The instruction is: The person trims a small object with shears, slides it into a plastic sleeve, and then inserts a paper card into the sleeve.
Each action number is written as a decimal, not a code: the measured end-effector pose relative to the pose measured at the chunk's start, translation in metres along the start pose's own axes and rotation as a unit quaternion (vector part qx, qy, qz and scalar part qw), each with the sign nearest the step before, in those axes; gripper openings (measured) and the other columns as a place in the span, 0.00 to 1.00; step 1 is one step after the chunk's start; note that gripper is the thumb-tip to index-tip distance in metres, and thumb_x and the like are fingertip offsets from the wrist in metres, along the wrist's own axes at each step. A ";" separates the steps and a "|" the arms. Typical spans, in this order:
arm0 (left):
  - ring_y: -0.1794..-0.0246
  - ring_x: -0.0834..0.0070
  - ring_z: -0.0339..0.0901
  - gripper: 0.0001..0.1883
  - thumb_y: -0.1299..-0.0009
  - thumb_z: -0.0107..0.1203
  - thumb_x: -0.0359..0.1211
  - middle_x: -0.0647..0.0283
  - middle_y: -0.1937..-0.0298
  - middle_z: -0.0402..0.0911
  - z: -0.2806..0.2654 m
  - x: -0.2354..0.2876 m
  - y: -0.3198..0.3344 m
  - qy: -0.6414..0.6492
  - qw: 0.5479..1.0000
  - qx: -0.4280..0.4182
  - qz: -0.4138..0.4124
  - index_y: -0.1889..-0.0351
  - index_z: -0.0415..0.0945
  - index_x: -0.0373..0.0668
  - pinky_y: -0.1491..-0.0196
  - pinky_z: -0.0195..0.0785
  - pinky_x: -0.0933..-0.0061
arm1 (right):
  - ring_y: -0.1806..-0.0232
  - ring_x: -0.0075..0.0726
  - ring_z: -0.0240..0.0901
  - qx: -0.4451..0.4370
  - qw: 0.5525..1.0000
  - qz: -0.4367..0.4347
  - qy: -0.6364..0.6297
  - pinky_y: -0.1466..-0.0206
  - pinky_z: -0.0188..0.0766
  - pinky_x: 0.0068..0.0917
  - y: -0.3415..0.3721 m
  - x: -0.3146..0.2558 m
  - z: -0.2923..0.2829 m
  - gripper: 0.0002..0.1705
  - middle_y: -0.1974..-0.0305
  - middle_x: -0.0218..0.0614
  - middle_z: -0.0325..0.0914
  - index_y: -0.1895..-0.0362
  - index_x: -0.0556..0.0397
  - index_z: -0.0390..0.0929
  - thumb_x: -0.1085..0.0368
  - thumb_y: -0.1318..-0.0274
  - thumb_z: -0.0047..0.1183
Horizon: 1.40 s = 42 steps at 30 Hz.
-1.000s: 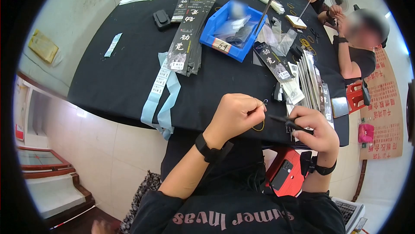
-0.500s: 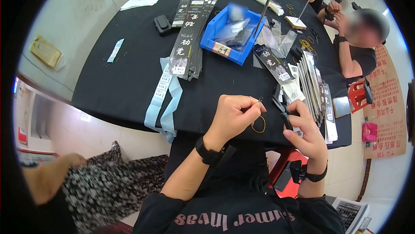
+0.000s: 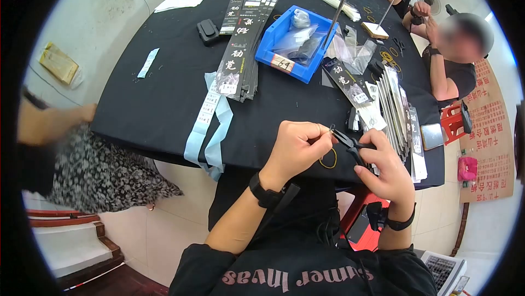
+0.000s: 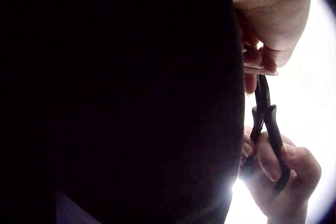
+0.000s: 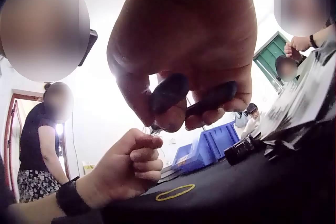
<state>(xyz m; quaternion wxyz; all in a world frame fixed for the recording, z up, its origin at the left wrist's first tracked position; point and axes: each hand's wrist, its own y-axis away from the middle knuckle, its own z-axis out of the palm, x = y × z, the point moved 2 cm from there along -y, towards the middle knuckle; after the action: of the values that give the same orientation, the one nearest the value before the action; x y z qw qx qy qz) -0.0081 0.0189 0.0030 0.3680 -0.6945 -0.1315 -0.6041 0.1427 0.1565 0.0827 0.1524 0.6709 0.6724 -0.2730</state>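
Note:
Thumb and fingers of the left hand [image 3: 298, 145] pinch a small thin wire loop [image 3: 332, 127] above the table's near edge. The right hand [image 3: 387, 167] grips black-handled pliers [image 3: 353, 145], whose tips reach the loop beside the left fingertips. In the left wrist view the pliers [image 4: 270, 124] point up to the left hand [image 4: 275, 19], with the right hand [image 4: 291, 171] round their handles. A yellow rubber band [image 3: 328, 159] lies on the black cloth under the hands; the right wrist view shows the band [image 5: 175, 192] below the left hand [image 5: 123, 174].
A blue bin [image 3: 301, 71] with plastic bags stands mid-table. Black printed packages [image 3: 238, 58] lie left of it, beside a pale blue label strip [image 3: 198, 132]. More packages [image 3: 391, 104] and a phone [image 3: 432, 136] are at the right. People are at the far right and left.
The pliers have turned and moved left, so their tips are now at the wire loop. Someone in a patterned skirt has come into view at the left and shifted toward the table.

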 end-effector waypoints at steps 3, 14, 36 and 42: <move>0.81 0.88 0.74 0.08 0.35 0.55 0.24 0.65 0.81 0.81 0.000 0.001 0.000 -0.002 1.000 -0.001 0.012 0.69 0.85 0.30 0.77 0.65 0.83 | 0.57 0.53 0.63 -0.007 1.000 0.013 0.005 0.53 0.63 0.38 -0.001 -0.001 -0.001 0.12 0.61 0.48 0.65 0.75 0.62 0.69 0.68 0.55 0.59; 0.83 0.85 0.72 0.05 0.38 0.58 0.24 0.61 0.81 0.80 0.004 0.007 -0.001 -0.047 0.996 0.040 0.068 0.70 0.84 0.32 0.78 0.63 0.80 | 0.56 0.55 0.64 0.006 1.000 0.014 0.021 0.53 0.64 0.40 -0.001 -0.004 0.000 0.12 0.61 0.48 0.66 0.75 0.62 0.70 0.68 0.56 0.59; 0.85 0.78 0.71 0.04 0.40 0.61 0.24 0.58 0.83 0.76 0.004 0.008 -0.001 -0.099 0.985 0.057 0.127 0.71 0.83 0.32 0.78 0.62 0.76 | 0.59 0.54 0.65 0.001 0.999 0.026 0.027 0.55 0.64 0.39 0.000 -0.005 -0.001 0.11 0.61 0.48 0.68 0.75 0.63 0.70 0.70 0.53 0.59; 0.85 0.78 0.71 0.04 0.40 0.61 0.25 0.58 0.83 0.76 0.004 0.006 -0.001 -0.099 0.985 0.054 0.128 0.71 0.84 0.32 0.78 0.62 0.76 | 0.59 0.54 0.65 0.001 0.999 0.021 0.024 0.54 0.64 0.39 0.000 -0.005 -0.001 0.10 0.61 0.48 0.69 0.75 0.63 0.70 0.70 0.53 0.58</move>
<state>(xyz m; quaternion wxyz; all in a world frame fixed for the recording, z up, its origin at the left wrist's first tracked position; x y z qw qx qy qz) -0.0045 0.0206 0.0091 0.4648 -0.7412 -0.1099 -0.4716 0.1429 0.1535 0.0864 0.1412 0.6914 0.6612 -0.2546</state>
